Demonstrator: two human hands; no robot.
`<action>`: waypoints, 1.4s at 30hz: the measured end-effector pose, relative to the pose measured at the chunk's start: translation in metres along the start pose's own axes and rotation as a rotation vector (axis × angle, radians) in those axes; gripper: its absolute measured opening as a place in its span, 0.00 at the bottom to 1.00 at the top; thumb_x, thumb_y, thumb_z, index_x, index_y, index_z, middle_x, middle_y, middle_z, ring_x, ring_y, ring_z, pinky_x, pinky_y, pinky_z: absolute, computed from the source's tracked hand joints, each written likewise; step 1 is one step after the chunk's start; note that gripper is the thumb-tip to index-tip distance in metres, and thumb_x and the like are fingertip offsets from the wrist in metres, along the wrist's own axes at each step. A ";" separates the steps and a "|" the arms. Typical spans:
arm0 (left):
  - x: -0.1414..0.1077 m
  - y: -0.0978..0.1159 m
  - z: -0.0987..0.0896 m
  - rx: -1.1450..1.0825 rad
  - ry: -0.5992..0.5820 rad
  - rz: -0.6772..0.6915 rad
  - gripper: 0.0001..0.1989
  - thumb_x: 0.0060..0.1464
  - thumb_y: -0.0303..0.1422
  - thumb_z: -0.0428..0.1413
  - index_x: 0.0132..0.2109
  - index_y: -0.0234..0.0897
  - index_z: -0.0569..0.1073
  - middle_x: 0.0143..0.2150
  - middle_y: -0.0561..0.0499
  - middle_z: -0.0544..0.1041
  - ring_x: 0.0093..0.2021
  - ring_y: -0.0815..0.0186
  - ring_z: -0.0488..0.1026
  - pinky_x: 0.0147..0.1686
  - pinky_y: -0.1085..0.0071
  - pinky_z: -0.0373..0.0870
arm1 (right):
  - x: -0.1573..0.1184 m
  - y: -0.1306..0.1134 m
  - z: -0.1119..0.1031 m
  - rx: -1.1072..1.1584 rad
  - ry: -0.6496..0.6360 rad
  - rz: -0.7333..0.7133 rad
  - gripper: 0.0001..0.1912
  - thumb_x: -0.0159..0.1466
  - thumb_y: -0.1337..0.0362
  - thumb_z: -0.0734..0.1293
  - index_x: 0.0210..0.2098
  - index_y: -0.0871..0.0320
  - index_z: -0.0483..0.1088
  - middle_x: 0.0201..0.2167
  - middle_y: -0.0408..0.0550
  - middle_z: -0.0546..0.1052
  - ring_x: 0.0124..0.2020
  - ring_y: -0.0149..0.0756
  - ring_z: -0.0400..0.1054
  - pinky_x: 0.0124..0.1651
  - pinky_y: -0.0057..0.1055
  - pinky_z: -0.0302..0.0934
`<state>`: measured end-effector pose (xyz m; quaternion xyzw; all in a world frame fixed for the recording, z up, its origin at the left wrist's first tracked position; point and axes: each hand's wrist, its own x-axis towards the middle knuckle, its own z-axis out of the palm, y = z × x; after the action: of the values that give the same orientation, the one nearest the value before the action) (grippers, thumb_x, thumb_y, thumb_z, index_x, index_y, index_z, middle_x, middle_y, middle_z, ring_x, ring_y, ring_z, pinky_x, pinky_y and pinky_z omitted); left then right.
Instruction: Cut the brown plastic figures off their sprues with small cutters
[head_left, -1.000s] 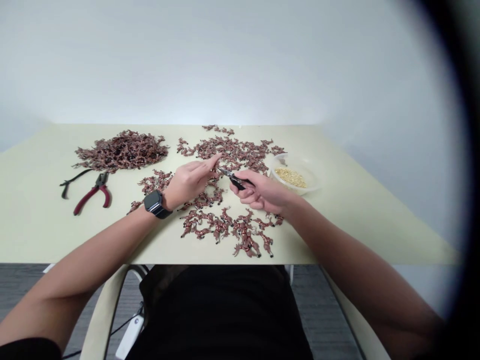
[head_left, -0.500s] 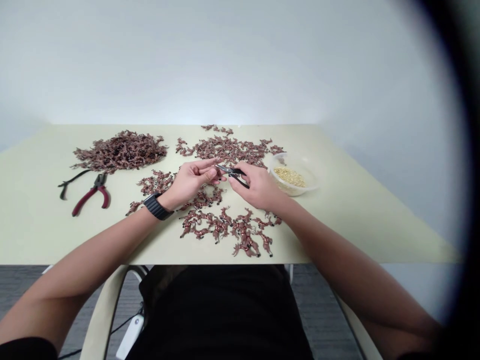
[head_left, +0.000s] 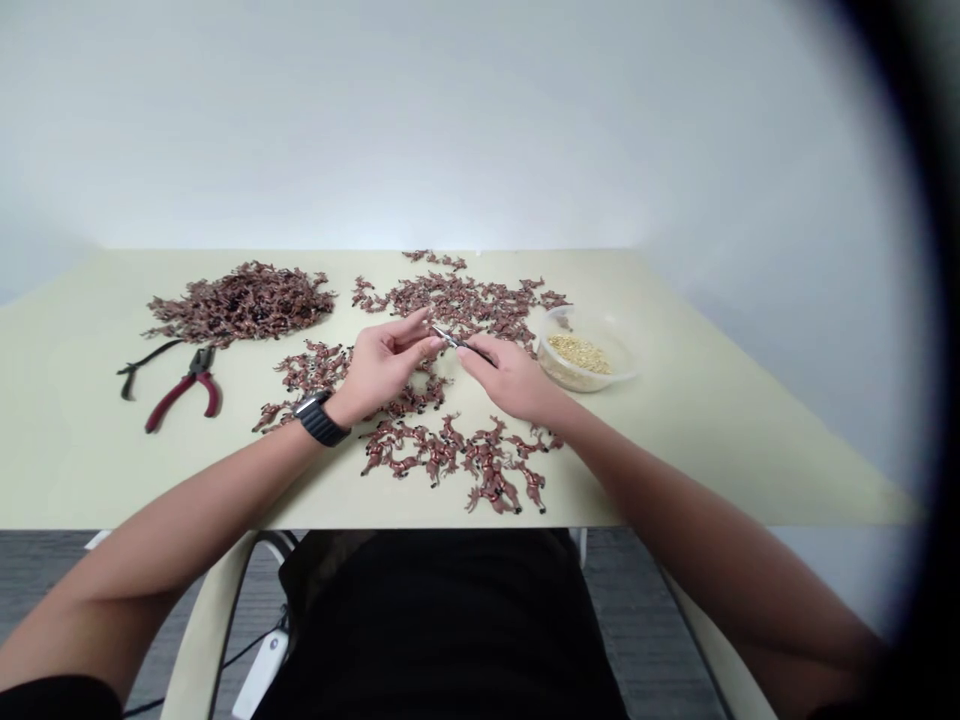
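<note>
My right hand [head_left: 510, 378] is closed around black-handled pliers [head_left: 448, 336], whose metal jaws point left at the fingertips of my left hand [head_left: 386, 362]. The left thumb and fingers come together at the jaw tips; what they pinch is too small and covered to make out. A dark watch band sits on the left wrist. Under and around both hands lie small brown deer figurines: a loose spread [head_left: 442, 298] behind, a group [head_left: 311, 368] at the left wrist, and another group [head_left: 491, 465] nearer the front edge.
A dense heap of brown figurines [head_left: 244, 300] lies at the back left. In front of it rest red-handled pliers [head_left: 187, 388] and a thin black tool [head_left: 142, 368]. To the right of my right hand stands a clear plastic bowl [head_left: 628, 378] with small gold-coloured pieces [head_left: 579, 354].
The pliers' handles have closed together in my right hand, and the tool has turned edge-on. My left hand has shifted slightly and its fingers have tilted upward.
</note>
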<state>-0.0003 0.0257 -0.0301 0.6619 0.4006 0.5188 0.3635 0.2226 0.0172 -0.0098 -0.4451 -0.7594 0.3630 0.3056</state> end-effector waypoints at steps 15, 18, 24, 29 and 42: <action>0.007 0.005 -0.017 0.272 -0.057 0.243 0.27 0.62 0.38 0.65 0.67 0.43 0.75 0.56 0.42 0.83 0.52 0.55 0.83 0.55 0.53 0.81 | 0.000 -0.003 -0.014 0.317 -0.130 0.158 0.20 0.72 0.45 0.61 0.36 0.55 0.67 0.25 0.40 0.58 0.23 0.30 0.47 0.24 0.30 0.43; 0.004 0.011 -0.007 -0.095 -0.141 -0.070 0.31 0.60 0.43 0.67 0.66 0.37 0.75 0.54 0.39 0.84 0.45 0.58 0.84 0.49 0.55 0.83 | -0.001 0.000 -0.010 -0.078 0.117 -0.073 0.17 0.71 0.47 0.64 0.38 0.56 0.69 0.27 0.43 0.67 0.27 0.33 0.57 0.31 0.32 0.50; 0.005 0.009 -0.004 -0.377 -0.217 -0.222 0.26 0.60 0.43 0.67 0.61 0.37 0.79 0.56 0.41 0.82 0.49 0.61 0.82 0.49 0.65 0.83 | 0.000 0.006 -0.011 -0.256 0.145 -0.239 0.15 0.71 0.52 0.63 0.44 0.57 0.71 0.29 0.43 0.69 0.29 0.34 0.59 0.35 0.33 0.49; 0.005 0.009 -0.004 -0.418 -0.233 -0.252 0.22 0.61 0.42 0.67 0.59 0.39 0.81 0.55 0.42 0.82 0.49 0.60 0.83 0.49 0.67 0.83 | 0.000 0.004 -0.014 -0.270 0.115 -0.235 0.15 0.72 0.51 0.62 0.44 0.56 0.71 0.29 0.44 0.70 0.30 0.35 0.60 0.36 0.34 0.49; 0.006 0.002 -0.019 0.283 -0.070 0.208 0.28 0.62 0.39 0.66 0.67 0.44 0.75 0.58 0.45 0.82 0.55 0.56 0.82 0.59 0.54 0.79 | -0.004 -0.008 -0.017 0.152 -0.155 0.089 0.21 0.73 0.45 0.61 0.33 0.54 0.64 0.24 0.40 0.59 0.23 0.30 0.48 0.25 0.30 0.44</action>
<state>-0.0176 0.0317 -0.0220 0.7621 0.3861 0.4685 0.2249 0.2338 0.0158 0.0051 -0.4246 -0.7306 0.4660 0.2621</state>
